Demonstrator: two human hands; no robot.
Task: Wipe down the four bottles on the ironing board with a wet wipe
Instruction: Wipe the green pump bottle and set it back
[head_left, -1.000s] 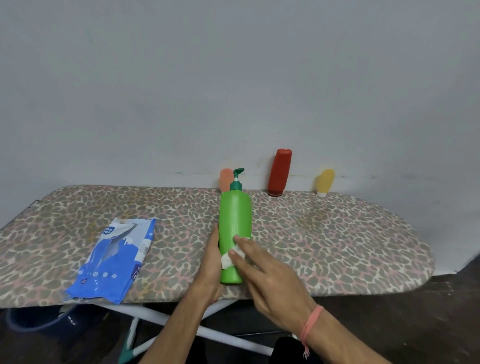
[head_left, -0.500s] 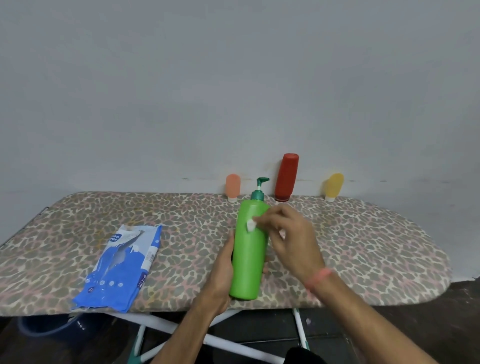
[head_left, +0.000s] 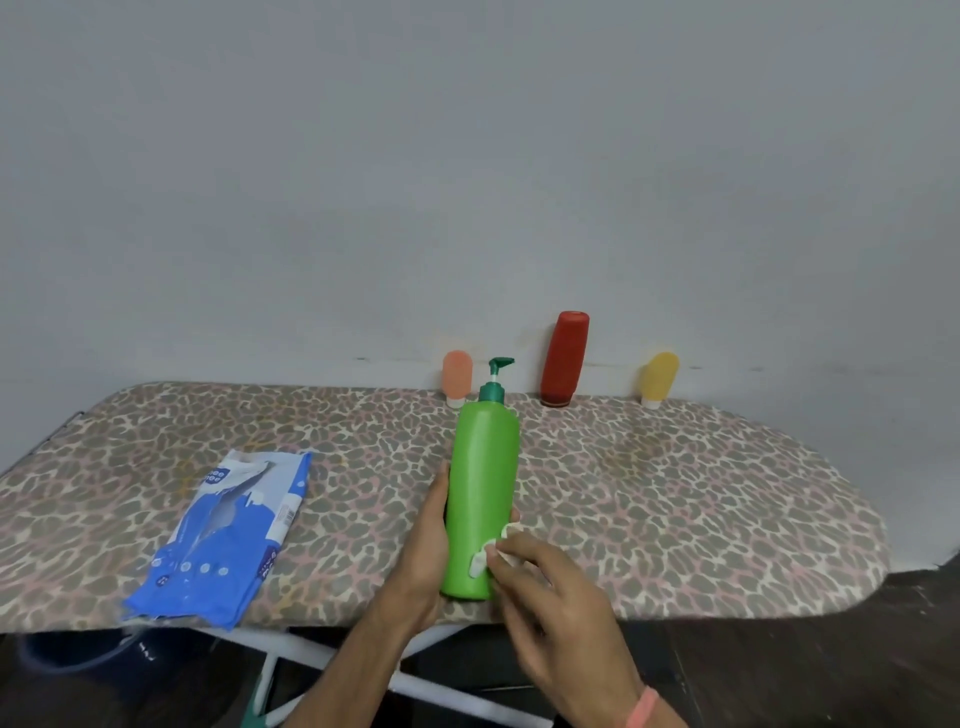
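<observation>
I've got the tall green plastic pump bottle (head_left: 480, 499) standing up near the bottom middle of the frame, at the front edge of the ironing board with the spotty leopard cloth cover (head_left: 675, 499). My left hand (head_left: 426, 551) holds it from behind, fingers curled round the smooth body w/ tips peeking out on the right side. My right hand (head_left: 550, 587) pinches a small scrunched white wet wipe (head_left: 485, 558) and presses it on the lower front of the bottle.

To do this bit well, I think: keep the left hold firm so the bottle doesn't tip, rub up and down in long strokes, then turn the bottle a bit and go again so the back gets done too. The plastic looks slick, so a wet wipe may slide fast; go slow. Don't forget the dark green pump top, it's bumpy w/ small gaps.

3 more bottles wait at the back by the wall, upper middle of the frame: a small round-topped orange squeeze bottle (head_left: 457, 378), a taller dark red plastic bottle standing on its cap (head_left: 563, 358), and a small yellow squeeze bottle (head_left: 658, 378), leaning a bit. I guess those come after.

The blue crinkly wet wipe pack (head_left: 228, 535) lies flat at lower left.
</observation>
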